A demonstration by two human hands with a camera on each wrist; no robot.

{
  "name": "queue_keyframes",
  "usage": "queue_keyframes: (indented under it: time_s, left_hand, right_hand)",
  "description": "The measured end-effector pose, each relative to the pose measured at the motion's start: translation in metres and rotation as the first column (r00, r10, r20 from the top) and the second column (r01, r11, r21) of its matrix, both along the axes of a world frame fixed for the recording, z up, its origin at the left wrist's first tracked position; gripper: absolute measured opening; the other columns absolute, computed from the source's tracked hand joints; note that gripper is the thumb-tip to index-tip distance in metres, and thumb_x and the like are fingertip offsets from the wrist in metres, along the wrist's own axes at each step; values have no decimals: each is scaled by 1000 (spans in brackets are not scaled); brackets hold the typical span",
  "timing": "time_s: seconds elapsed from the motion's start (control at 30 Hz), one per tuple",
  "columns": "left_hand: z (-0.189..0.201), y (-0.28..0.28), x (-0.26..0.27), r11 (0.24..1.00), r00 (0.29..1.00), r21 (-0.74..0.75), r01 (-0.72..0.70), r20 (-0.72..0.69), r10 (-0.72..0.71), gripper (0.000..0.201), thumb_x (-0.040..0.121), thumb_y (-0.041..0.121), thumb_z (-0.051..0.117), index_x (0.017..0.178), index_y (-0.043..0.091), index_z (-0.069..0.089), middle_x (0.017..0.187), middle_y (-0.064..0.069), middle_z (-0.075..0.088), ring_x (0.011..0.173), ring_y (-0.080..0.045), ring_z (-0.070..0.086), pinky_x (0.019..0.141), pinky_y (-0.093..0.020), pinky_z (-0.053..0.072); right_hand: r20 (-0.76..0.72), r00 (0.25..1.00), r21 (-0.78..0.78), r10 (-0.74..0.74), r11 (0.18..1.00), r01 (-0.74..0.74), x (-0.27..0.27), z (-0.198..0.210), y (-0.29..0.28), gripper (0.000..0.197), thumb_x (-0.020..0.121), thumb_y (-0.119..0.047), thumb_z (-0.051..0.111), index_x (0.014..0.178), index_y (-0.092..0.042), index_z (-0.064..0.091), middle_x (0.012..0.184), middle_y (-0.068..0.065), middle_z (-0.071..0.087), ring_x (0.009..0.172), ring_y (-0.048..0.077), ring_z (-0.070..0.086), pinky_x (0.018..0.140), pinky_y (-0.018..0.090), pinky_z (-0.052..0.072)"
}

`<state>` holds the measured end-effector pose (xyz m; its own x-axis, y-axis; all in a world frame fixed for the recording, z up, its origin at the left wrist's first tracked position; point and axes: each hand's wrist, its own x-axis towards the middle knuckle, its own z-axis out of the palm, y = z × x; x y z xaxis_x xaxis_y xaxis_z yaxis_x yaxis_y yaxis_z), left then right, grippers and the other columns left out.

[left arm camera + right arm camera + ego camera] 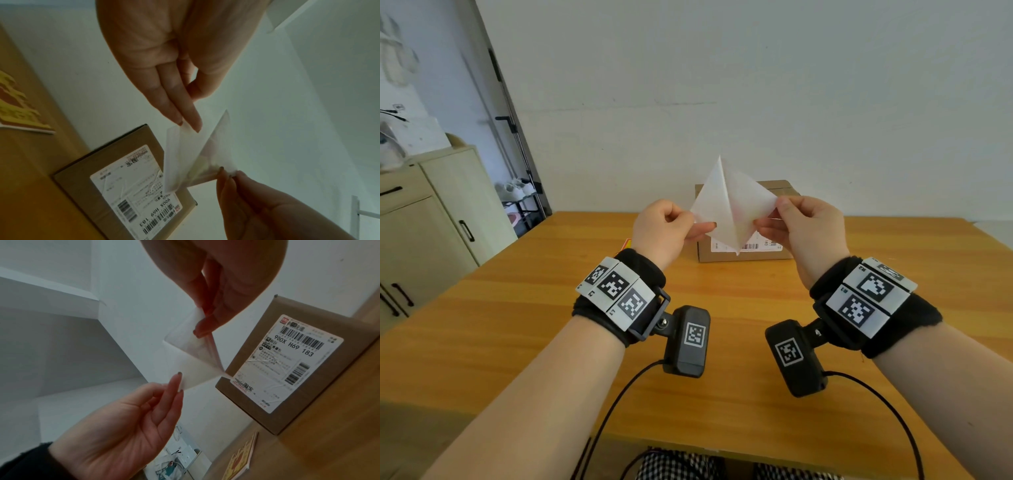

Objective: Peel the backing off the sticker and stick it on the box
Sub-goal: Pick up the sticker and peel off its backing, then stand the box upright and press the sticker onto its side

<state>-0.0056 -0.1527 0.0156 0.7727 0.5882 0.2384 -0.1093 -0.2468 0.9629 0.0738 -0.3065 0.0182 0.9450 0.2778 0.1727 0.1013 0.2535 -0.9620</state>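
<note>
A white sticker sheet (pixel 729 205) hangs in the air between both hands, split into two layers that spread in a V and stay joined along one edge. My left hand (pixel 693 226) pinches the plain left layer (pixel 176 154). The right hand (pixel 770 212) pinches a corner of the other layer (pixel 220 142), which shows faint yellow and pink print. Behind the sheet a brown cardboard box (pixel 780 188) stands on the table against the wall. Its white shipping label (pixel 287 363) faces me. In the right wrist view the right hand (pixel 200 331) is above and the left hand (pixel 176 382) below.
A small stack of red and yellow stickers (pixel 240 459) lies on the wooden table (pixel 722 377) left of the box. A pale cabinet (pixel 431 222) stands beyond the table's left edge. The white wall rises just behind the box.
</note>
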Motion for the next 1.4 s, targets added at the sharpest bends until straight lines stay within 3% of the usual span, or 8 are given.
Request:
queue_keyframes:
  time_s: [0.2,0.3,0.43,0.53,0.63,0.77,1.1,1.4]
  left_hand:
    - [-1,17,-12,998,997,3,-65,-39,65,31,93,4,45,64,12,38,86,-16,66,75,-11,74,70,-21,60]
    - [0,32,-20,992,988,-41,-121,-100,116,29,93,3,45,65,10,40,78,-13,65,88,-26,73,84,-36,57]
    - [4,53,-38,974,973,-148,-172,-182,145,22,94,1,44,72,5,46,83,-14,67,75,-16,72,77,-27,58]
    - [4,69,-49,965,959,-170,-198,-237,155,22,94,-1,43,73,5,45,91,-15,73,105,-26,66,96,-36,51]
    - [4,83,-62,940,949,-238,-244,-259,181,6,93,0,44,96,-3,48,113,-24,62,93,-24,66,95,-34,50]
    - [3,96,-77,918,927,-246,-310,-292,235,34,95,-1,43,128,-9,42,122,-25,58,105,-27,65,89,-30,50]
    - [-8,108,-106,854,749,497,-155,-504,430,22,85,14,65,106,12,71,118,-7,67,109,-25,62,100,-36,47]
    - [-19,97,-101,809,658,573,129,-660,363,23,87,15,62,108,10,72,116,-5,69,106,-21,63,92,-30,50]
  right_hand:
    - [-26,999,27,-24,999,25,0,2,2,20,95,-8,47,80,-11,60,71,6,65,65,17,67,67,24,60]
    - [-57,998,42,-35,998,37,1,1,5,20,95,-8,48,79,-11,60,72,6,64,66,17,67,69,26,60]
    - [-73,996,33,-46,998,48,0,0,12,16,94,-9,49,82,-10,60,74,8,65,66,17,67,69,25,60]
    - [-66,997,14,-48,999,49,-1,-2,20,12,94,-9,49,93,-5,61,75,9,66,67,17,68,68,24,60]
    - [-51,998,-9,-26,1000,26,-8,-3,32,13,94,-9,49,90,-5,61,76,10,67,69,17,68,71,25,60]
    - [-18,1000,-40,-20,999,19,-18,-1,50,19,94,-10,47,80,-12,59,74,7,66,68,15,67,75,26,58]
    - [51,999,-124,-6,992,13,-36,-3,87,21,93,-11,49,77,-13,61,74,4,67,75,20,68,85,35,57]
    - [107,994,-153,33,988,-17,-47,-5,95,19,94,-11,48,100,-2,64,80,10,68,64,13,64,71,22,56]
